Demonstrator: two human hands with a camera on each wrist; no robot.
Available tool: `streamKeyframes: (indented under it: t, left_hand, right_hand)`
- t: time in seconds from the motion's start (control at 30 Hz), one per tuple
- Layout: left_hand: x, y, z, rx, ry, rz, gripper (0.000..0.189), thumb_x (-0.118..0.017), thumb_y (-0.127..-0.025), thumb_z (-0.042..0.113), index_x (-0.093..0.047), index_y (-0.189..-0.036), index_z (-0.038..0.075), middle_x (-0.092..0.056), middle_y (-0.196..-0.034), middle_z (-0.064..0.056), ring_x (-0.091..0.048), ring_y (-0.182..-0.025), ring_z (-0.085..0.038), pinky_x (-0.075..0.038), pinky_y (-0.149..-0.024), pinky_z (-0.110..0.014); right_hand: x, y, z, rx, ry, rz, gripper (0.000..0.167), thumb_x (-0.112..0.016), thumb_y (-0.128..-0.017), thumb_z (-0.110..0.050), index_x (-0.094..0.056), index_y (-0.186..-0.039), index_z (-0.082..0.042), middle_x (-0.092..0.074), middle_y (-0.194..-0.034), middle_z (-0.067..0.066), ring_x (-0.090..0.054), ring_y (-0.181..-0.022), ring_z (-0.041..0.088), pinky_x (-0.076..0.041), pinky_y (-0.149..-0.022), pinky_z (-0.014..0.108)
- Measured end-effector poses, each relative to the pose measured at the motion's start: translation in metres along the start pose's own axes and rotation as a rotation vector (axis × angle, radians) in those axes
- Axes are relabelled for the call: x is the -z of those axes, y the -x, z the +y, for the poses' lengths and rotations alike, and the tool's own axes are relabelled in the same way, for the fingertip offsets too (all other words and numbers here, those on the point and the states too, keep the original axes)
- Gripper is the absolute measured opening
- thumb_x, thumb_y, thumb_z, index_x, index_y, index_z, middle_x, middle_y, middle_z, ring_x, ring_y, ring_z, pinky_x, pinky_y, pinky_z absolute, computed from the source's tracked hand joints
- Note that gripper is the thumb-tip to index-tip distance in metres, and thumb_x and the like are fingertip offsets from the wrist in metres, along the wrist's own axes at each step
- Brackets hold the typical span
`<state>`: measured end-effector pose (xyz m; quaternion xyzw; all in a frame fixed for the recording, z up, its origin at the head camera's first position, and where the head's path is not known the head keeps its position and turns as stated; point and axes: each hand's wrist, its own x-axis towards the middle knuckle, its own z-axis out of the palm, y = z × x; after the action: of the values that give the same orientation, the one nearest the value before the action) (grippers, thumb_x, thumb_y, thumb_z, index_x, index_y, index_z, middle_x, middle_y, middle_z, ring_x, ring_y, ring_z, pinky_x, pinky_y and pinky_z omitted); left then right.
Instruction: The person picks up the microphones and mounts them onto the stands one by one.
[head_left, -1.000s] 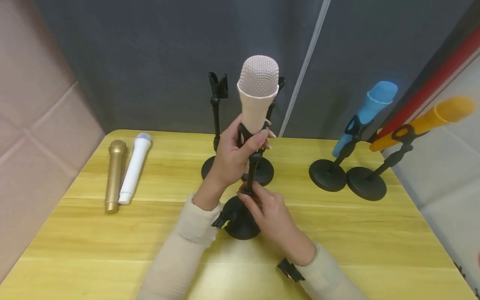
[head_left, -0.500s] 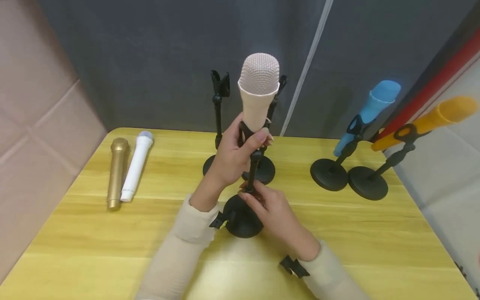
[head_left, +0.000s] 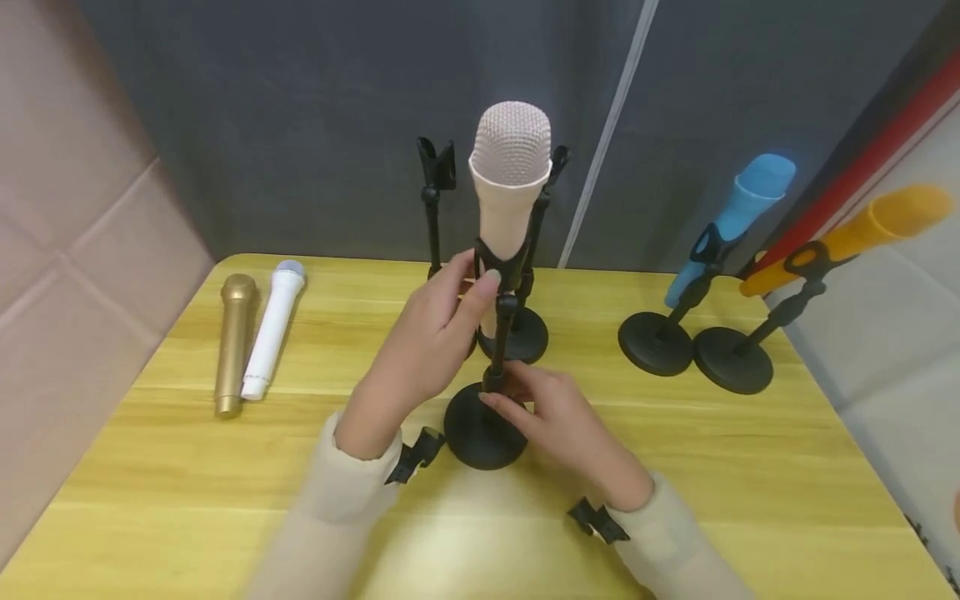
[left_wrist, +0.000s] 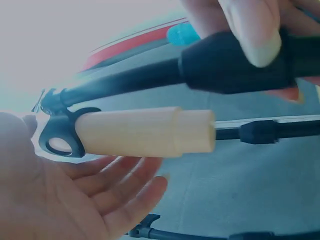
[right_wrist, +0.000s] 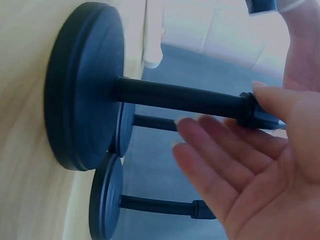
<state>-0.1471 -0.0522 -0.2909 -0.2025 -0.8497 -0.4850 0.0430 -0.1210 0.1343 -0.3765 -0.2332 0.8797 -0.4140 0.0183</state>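
Observation:
A cream microphone (head_left: 512,158) with a mesh head sits in the clip of a black desk stand (head_left: 486,429), mesh end up. My left hand (head_left: 420,342) is beside the clip, its thumb in front and the other fingers behind. In the left wrist view, those fingers (left_wrist: 125,192) are loosely extended alongside the microphone's lower body (left_wrist: 145,131), not wrapped round it. Lower down, my right hand (head_left: 562,421) pinches the collar of the stand's pole. The right wrist view shows its thumb on the collar (right_wrist: 252,112), with the round base (right_wrist: 85,87) below.
Behind are two black stands with bare clips (head_left: 437,167) (head_left: 558,162). At right, a blue microphone (head_left: 750,200) and an orange microphone (head_left: 885,221) rest in stands. A gold microphone (head_left: 235,346) and a white microphone (head_left: 273,329) lie on the table's left side. A dark panel (head_left: 315,133) rises behind.
My left hand has loosened from the microphone and clip and shifted left and down. The right hand keeps its pinch on the pole's collar, and the stand stays nearly in place.

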Motion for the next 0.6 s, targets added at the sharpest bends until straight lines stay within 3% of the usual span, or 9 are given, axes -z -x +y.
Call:
streamKeyframes:
  t: [0.07, 0.17, 0.3, 0.37, 0.5, 0.6]
  left_hand:
    - [0.0, 0.007, -0.001, 0.075, -0.062, -0.016, 0.067, -0.031, -0.103, 0.065, -0.05, -0.142, 0.014, -0.065, -0.128, 0.0, -0.063, -0.117, -0.017, -0.054, -0.1, -0.042]
    - [-0.001, 0.016, -0.004, 0.138, -0.161, -0.061, 0.071, -0.029, -0.103, 0.066, -0.054, -0.144, 0.014, -0.068, -0.13, 0.0, -0.065, -0.12, -0.019, -0.053, -0.103, -0.043]
    - [-0.005, 0.023, -0.01, 0.156, -0.269, -0.145, 0.072, -0.031, -0.103, 0.067, -0.061, -0.139, 0.012, -0.071, -0.127, -0.001, -0.067, -0.12, -0.021, -0.053, -0.103, -0.044]
    - [-0.009, 0.024, -0.012, 0.163, -0.313, -0.19, 0.072, -0.036, -0.101, 0.068, -0.064, -0.135, 0.011, -0.075, -0.115, -0.002, -0.071, -0.109, -0.02, -0.056, -0.097, -0.042]
    - [-0.015, 0.024, -0.014, 0.136, -0.401, -0.303, 0.057, -0.051, -0.1, 0.061, -0.074, -0.112, 0.011, -0.074, -0.083, 0.003, -0.068, -0.073, -0.013, -0.055, -0.071, -0.034]
    - [-0.019, 0.023, -0.017, 0.057, -0.408, -0.363, 0.032, -0.061, -0.101, 0.042, -0.075, -0.104, 0.013, -0.074, -0.087, 0.002, -0.067, -0.072, -0.011, -0.054, -0.068, -0.03]
  right_hand:
    - [-0.001, -0.001, 0.001, -0.004, 0.031, -0.024, 0.026, -0.072, -0.095, -0.024, -0.067, -0.119, -0.015, -0.076, -0.103, -0.001, -0.075, -0.095, 0.013, -0.062, -0.085, 0.033]
    - [-0.003, -0.002, 0.004, -0.018, 0.094, -0.056, 0.019, -0.072, -0.095, -0.026, -0.07, -0.111, -0.015, -0.075, -0.098, -0.004, -0.071, -0.087, 0.008, -0.06, -0.08, 0.029]
    - [-0.006, -0.003, 0.009, -0.038, 0.184, -0.106, 0.014, -0.072, -0.095, -0.03, -0.071, -0.098, -0.017, -0.071, -0.085, -0.007, -0.062, -0.075, 0.005, -0.054, -0.072, 0.026]
    - [-0.008, -0.003, 0.011, -0.053, 0.218, -0.142, 0.016, -0.072, -0.095, -0.031, -0.071, -0.098, -0.016, -0.071, -0.085, -0.007, -0.062, -0.075, 0.005, -0.053, -0.072, 0.026]
    - [-0.012, 0.0, 0.015, -0.077, 0.249, -0.22, 0.031, -0.071, -0.096, -0.033, -0.069, -0.118, -0.012, -0.076, -0.105, 0.001, -0.071, -0.091, 0.012, -0.058, -0.082, 0.034]
    - [-0.015, 0.003, 0.018, -0.073, 0.258, -0.261, 0.049, -0.071, -0.095, -0.036, -0.061, -0.136, -0.011, -0.071, -0.126, 0.006, -0.071, -0.111, 0.021, -0.057, -0.094, 0.041]
